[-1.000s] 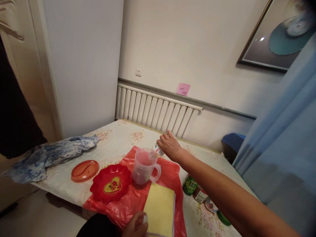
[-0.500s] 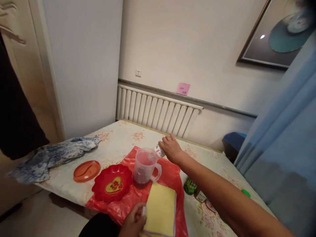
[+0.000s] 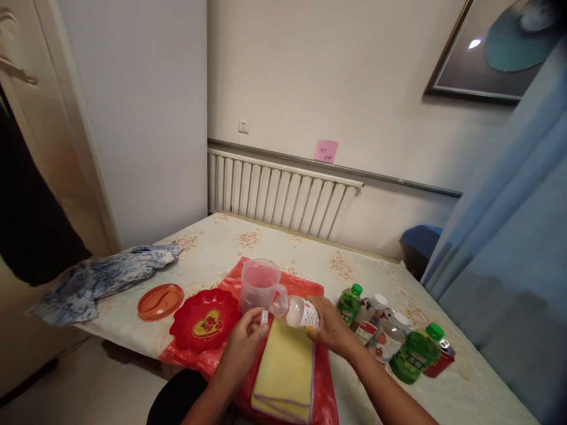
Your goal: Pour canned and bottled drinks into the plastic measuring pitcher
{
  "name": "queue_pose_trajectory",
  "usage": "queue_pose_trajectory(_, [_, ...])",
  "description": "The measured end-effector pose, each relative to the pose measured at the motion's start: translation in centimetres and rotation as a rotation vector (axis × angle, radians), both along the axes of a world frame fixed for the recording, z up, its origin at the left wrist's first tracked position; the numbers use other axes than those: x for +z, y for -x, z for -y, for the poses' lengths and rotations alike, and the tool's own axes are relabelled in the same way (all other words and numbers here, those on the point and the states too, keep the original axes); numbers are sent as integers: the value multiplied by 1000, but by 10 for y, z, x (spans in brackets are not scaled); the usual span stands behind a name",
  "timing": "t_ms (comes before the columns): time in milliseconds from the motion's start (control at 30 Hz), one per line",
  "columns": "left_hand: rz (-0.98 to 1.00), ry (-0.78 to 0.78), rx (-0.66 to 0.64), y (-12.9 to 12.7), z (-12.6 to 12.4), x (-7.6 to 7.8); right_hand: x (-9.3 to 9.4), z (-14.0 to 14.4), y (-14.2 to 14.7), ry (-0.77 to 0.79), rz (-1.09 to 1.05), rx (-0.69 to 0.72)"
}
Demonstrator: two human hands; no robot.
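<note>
My right hand (image 3: 330, 327) is wrapped round a clear plastic bottle (image 3: 302, 311) with a white label, tipped on its side with its neck pointing left. Pinched in the fingers of my left hand (image 3: 245, 337) is a white bottle cap (image 3: 264, 317), close to the bottle's mouth. Just behind both hands stands a clear plastic pitcher (image 3: 256, 289), its handle to the right. A folded yellow cloth (image 3: 286, 372) lies under the bottle, on a red plastic sheet (image 3: 325, 383). The red scalloped tray (image 3: 186, 333) rests left of the pitcher.
To the right stand green-capped bottles (image 3: 414, 357), white-capped bottles (image 3: 390, 341) and a red can (image 3: 443, 360). An orange lid (image 3: 153, 302) and a blue-white cloth (image 3: 119, 277) lie at left on the flowered tablecloth (image 3: 248, 239). A radiator (image 3: 283, 189) runs behind.
My right hand has brought the bottle down from the pitcher's rim toward me. My left hand has risen with the cap to meet it. The bottles at right are now uncovered.
</note>
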State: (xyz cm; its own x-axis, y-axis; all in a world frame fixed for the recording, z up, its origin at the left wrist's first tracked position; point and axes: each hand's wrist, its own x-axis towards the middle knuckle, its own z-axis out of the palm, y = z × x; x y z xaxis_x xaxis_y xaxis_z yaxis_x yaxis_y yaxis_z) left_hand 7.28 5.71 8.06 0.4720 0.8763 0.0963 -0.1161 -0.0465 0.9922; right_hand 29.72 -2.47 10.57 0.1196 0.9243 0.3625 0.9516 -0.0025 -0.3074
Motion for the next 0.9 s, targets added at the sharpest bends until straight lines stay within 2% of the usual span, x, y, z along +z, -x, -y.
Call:
queue_pose_trajectory(133, [-77, -124, -73, -13, 6, 8, -29, 31, 7, 9, -170, 17])
queue_pose_trajectory(300, [-235, -299, -183, -23, 15, 10, -43, 49, 5, -48, -246, 18])
queue_pose_trajectory(533, [-360, -532, -235, -26, 25, 31, -45, 62, 2, -87, -284, 27])
queue_pose_trajectory(900, [-407, -730, -327, -20, 27, 32, -39, 74, 10, -64, -335, 28])
